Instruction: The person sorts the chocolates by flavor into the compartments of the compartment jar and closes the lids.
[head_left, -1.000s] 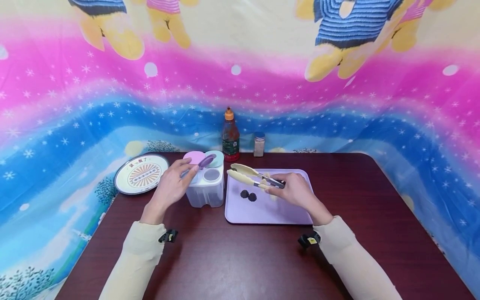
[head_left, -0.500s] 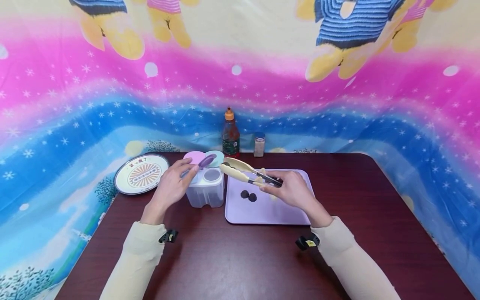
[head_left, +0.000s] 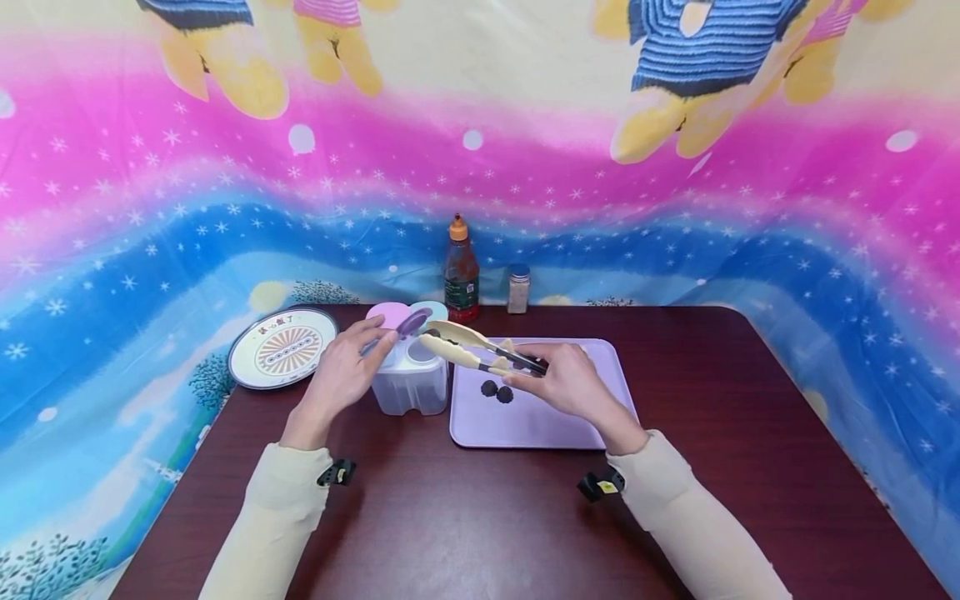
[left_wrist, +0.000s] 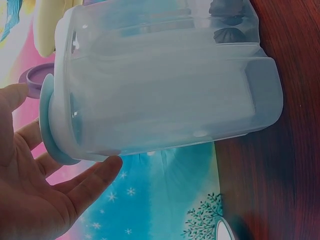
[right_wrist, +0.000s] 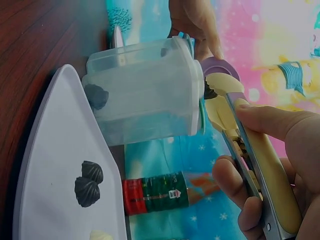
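The right hand [head_left: 573, 379] grips cream-tipped metal tongs [right_wrist: 267, 165] that pinch a dark ridged piece [right_wrist: 209, 91] over a translucent plastic box [head_left: 408, 387], while the left hand [head_left: 347, 367] is spread, thumb against a raised round purple lid [head_left: 414, 322], so slack fingers or knocking that lid could drop it.

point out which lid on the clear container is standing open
The purple lid, tilted up and touched by the left hand; the pink lid and teal lid behind it lie flat on the container.
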